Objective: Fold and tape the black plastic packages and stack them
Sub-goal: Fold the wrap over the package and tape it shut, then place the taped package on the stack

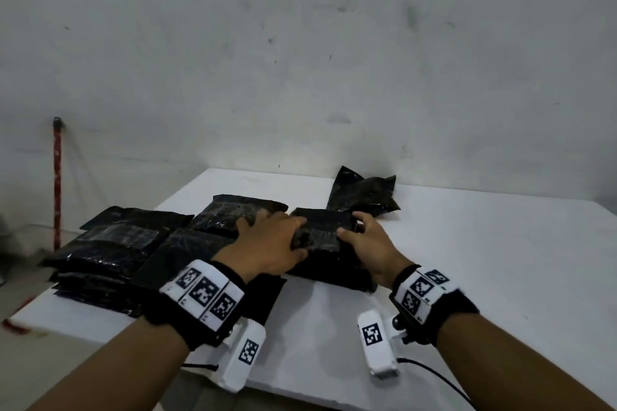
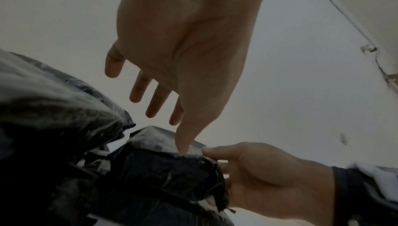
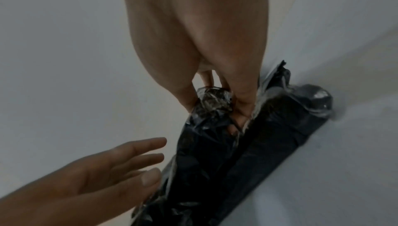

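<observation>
A folded black plastic package (image 1: 320, 230) lies on the white table (image 1: 467, 260) between my hands. My left hand (image 1: 287, 233) is at its left end with fingers straight and spread. In the left wrist view only the left hand's (image 2: 170, 132) thumb presses on the glossy top of the package (image 2: 168, 170). My right hand (image 1: 354, 230) grips the right end. In the right wrist view the right hand's (image 3: 215, 103) fingers pinch crumpled plastic of the package (image 3: 215, 161), while the left hand (image 3: 150, 161) reaches in from the lower left.
A pile of several black packages (image 1: 110, 250) covers the table's left end, with another one (image 1: 243, 213) just behind my left hand. A loose crumpled black bag (image 1: 364, 197) lies near the wall. A red pole (image 1: 57, 183) leans off the table at the left.
</observation>
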A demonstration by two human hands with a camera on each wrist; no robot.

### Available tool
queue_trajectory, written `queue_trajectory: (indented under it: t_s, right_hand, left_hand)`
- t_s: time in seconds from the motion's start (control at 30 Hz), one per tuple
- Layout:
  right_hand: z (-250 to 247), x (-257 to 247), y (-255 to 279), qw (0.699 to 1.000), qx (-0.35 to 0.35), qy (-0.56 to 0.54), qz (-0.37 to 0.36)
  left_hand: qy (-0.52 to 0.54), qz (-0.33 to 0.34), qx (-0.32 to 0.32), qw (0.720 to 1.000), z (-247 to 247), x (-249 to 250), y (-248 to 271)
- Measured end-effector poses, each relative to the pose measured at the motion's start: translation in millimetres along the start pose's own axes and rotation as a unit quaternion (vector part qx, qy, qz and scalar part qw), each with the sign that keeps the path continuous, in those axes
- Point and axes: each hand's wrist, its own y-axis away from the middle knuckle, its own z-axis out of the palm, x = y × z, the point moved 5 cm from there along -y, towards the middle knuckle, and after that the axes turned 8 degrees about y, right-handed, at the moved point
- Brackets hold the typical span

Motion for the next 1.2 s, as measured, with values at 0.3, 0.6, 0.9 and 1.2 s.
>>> queue_trajectory:
  t_s: [0.3,0.6,0.9,1.2]
  right_hand:
    - [18,-8,-11,0.975,-0.045,0.218,-0.015]
    - [30,1,5,0.924,-0.052,0.367,-0.094]
    - [38,-1,8,0.903,-0.099,0.414,-0.062]
    - [33,-5,8,0.918,-0.113,0.377,-0.051]
  left_hand:
    - [-0.104,-0.011,-0.039,0.994,21,-8,-7]
    - [-0.072,-0.032,-0.013,0.997,23,-13,-6]
    - [-0.079,-0.04,-0.038,0.995,21,-16,-2]
    - [-0.042,-0.023,-0.028,0.998,18,-1,-3]
